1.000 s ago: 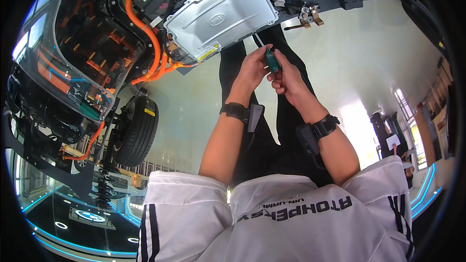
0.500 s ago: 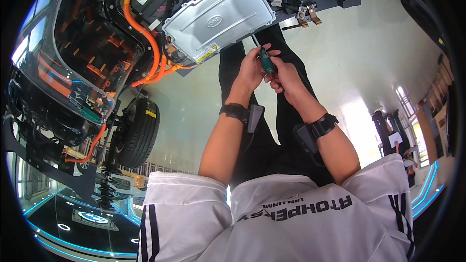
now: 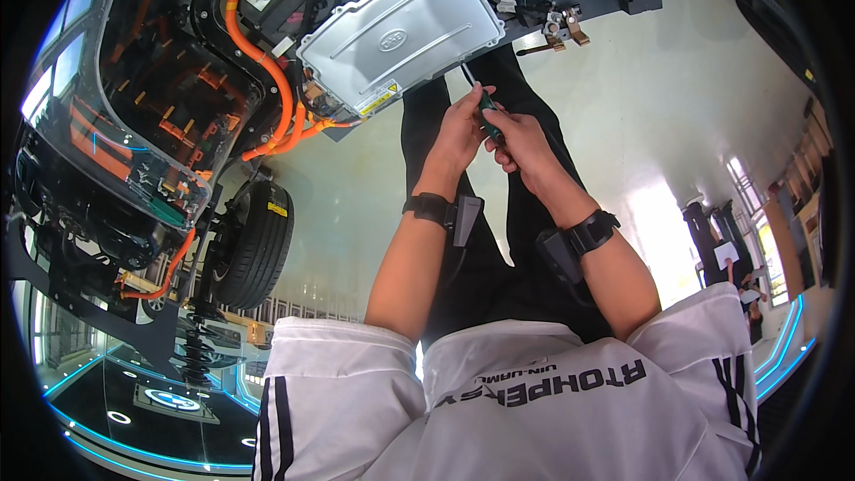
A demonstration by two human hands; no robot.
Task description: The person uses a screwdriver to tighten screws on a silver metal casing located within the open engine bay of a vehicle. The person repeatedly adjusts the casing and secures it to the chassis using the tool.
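A screwdriver [image 3: 487, 103] with a green handle is held between my two hands, in front of my legs. Its metal shaft points up and slightly left, the tip at the lower edge of a silver ribbed metal housing [image 3: 427, 27]; whether it sits on a screw is too small to tell. My left hand [image 3: 456, 134] is closed around the handle from the left, thumb near its upper end. From the right, my right hand [image 3: 523, 144] grips the lower part of the handle, its thumb lying across it. Fingers partly hide the handle.
Thick orange cables [image 3: 274, 80] run down beside the housing's left side. A tyre [image 3: 254, 245] stands at lower left. To the right of the housing, a metal bracket [image 3: 563, 28] with copper-coloured tabs sticks out. Another person [image 3: 726, 240] stands at far right.
My right thumb has moved up over the handle and covers more of it. The left fingers that stuck out past the handle have drawn in. The housing has not moved.
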